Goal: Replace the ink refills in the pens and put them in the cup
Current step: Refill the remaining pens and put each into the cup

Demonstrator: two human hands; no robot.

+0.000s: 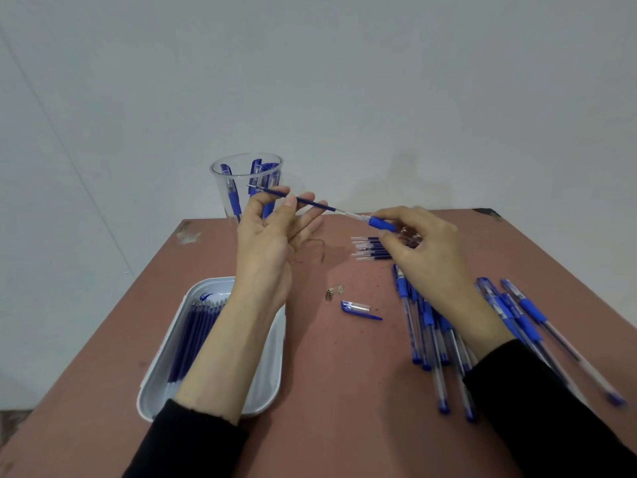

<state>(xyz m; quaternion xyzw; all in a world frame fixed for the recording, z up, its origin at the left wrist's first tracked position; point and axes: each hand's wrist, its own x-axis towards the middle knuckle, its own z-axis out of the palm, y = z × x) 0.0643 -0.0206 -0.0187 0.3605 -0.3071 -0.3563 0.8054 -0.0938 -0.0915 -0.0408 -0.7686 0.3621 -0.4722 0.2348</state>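
Note:
My right hand [420, 243] grips a pen barrel [382, 224] by its blue rubber grip. A blue refill [310, 201] sticks out of the barrel to the left, half inside it. My left hand [272, 232] pinches that refill between thumb and fingers, palm facing me. Behind the hands stands a clear plastic cup [220, 188] holding several blue pens. A pen cap [358, 309] and a small metal tip [331, 293] lie on the table between my forearms.
A white tray [269, 377] of blue refills sits under my left forearm. Several pens [431, 326] lie in a pile at the right. Several loose refills [370, 248] lie beyond my right hand. The brown table [344, 391] ends at a grey wall.

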